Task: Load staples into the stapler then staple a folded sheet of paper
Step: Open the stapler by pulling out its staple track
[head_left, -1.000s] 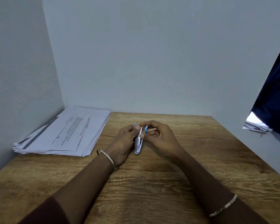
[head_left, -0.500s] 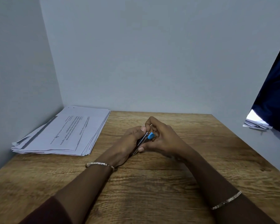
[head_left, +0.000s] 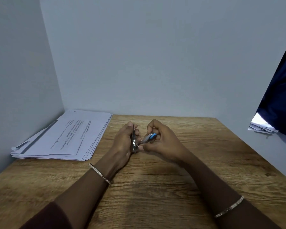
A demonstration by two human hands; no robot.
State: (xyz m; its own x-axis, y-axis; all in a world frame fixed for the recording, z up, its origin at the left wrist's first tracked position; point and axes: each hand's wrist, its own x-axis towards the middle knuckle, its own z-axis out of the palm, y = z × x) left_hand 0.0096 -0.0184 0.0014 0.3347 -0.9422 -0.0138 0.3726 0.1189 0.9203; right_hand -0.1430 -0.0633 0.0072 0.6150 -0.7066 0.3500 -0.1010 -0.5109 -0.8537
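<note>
Dim, even light (soft shadows), wide-angle edge distortion.

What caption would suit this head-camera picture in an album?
Left hand and right hand hold a small stapler hinged open at a wooden table, beside a paper stack.

Paper stack [head_left: 63, 136] on table [head_left: 155, 195] left of stapler [head_left: 142, 139].

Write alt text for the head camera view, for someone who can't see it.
A person's left hand and right hand hold a small stapler hinged open over a wooden table; the left grips its bare metal half, the right pinches the blue-ended half. A stack of printed papers lies at the table's far left corner, by a plain wall.
</note>
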